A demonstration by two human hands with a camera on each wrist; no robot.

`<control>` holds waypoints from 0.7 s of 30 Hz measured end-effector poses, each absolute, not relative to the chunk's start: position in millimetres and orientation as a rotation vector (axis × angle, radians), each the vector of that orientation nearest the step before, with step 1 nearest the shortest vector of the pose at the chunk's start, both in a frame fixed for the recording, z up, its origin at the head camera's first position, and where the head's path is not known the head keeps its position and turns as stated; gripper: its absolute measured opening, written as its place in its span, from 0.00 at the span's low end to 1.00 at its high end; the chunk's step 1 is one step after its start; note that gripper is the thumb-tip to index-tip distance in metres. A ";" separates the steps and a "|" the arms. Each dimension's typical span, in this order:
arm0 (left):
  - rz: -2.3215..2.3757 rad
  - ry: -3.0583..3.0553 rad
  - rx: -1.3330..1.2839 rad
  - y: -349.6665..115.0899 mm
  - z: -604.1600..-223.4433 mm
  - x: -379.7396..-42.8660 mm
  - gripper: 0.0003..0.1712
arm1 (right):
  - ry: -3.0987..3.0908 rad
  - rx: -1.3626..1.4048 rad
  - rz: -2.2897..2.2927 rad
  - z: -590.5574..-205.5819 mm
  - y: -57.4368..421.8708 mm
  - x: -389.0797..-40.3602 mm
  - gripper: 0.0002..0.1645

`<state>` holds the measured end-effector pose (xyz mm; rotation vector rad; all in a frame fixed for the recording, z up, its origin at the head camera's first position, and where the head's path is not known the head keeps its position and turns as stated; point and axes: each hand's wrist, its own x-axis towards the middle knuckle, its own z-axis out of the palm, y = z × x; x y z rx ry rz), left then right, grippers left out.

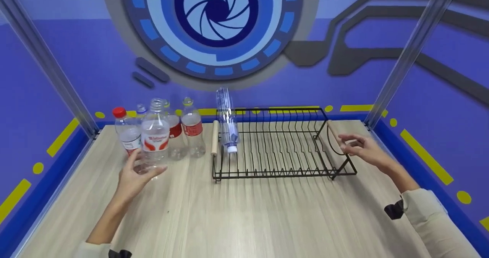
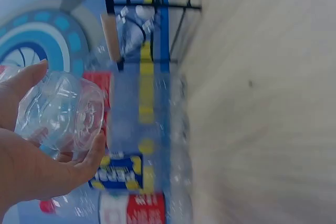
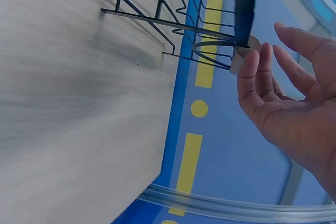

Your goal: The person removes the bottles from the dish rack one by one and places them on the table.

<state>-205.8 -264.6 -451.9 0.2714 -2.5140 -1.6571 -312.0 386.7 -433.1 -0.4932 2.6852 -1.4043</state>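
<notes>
A clear uncapped plastic bottle with a red and white label is in my left hand. The left wrist view shows thumb and fingers around the bottle's lower part, its base tilted towards the camera and raised above the table. At the right end of a black wire dish rack, my right hand has loosely bent fingers right at the wooden handle, thumb held apart. Another clear bottle with a white cap leans in the rack's left end, cap down.
Behind the held bottle stand several more plastic bottles: one with a red cap, one with a red label and others partly hidden. The rack's left wooden handle stands beside them. Blue printed walls and metal posts bound the wooden table.
</notes>
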 end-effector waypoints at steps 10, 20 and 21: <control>-1.649 -2.323 0.459 -321.1 -474.7 -214.6 0.50 | 2.753 -0.436 -1.358 -443.1 396.4 -312.6 0.31; -1.678 -2.224 0.795 -368.4 -493.7 -236.2 0.55 | 2.581 -0.392 -1.495 -451.8 394.5 -315.6 0.34; -1.670 -2.204 0.815 -370.7 -495.9 -239.8 0.55 | 2.550 -0.386 -1.503 -451.7 394.6 -316.1 0.35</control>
